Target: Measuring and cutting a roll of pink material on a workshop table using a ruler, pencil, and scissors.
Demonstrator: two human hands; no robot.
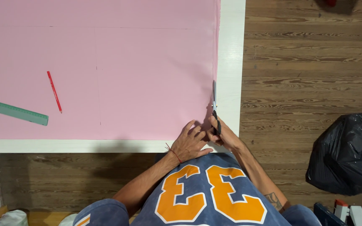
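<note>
Pink fabric, a wide flat sheet (105,62), covers nearly the whole white bench (231,62) and lies smooth, its right edge running near-to-far just inside the bench's right rim and its near edge parallel to the bench's near rim. The pair of dark-handled scissors (215,104) sits right on that right edge, at the near right corner of the sheet. Their long axis points straight away, from near to far, in line with the fabric's edge, blades toward the far end and handles toward the person.

The right hand (225,136) is closed around the scissor handles, fingers through or over the loops, so it is clamped on the tool; the blades look nearly together, though the gap between them is too thin to judge. The left hand (191,142) lies just left of the right one, palm down, fingers spread and flat on the fabric near its near right corner, touching the cloth and holding nothing. The two hands nearly touch each other.

From the hands, the uncut length of the fabric edge stretches straight ahead toward the far side. Faint drawn lines cross the sheet, one running left to right far up and others near to far.

Well apart on the left lie a thin red pencil (54,91) and a pale green plastic ruler (14,111), both on the fabric. A black plastic bag (348,155) sits on the wooden floor (306,62) to the right.
</note>
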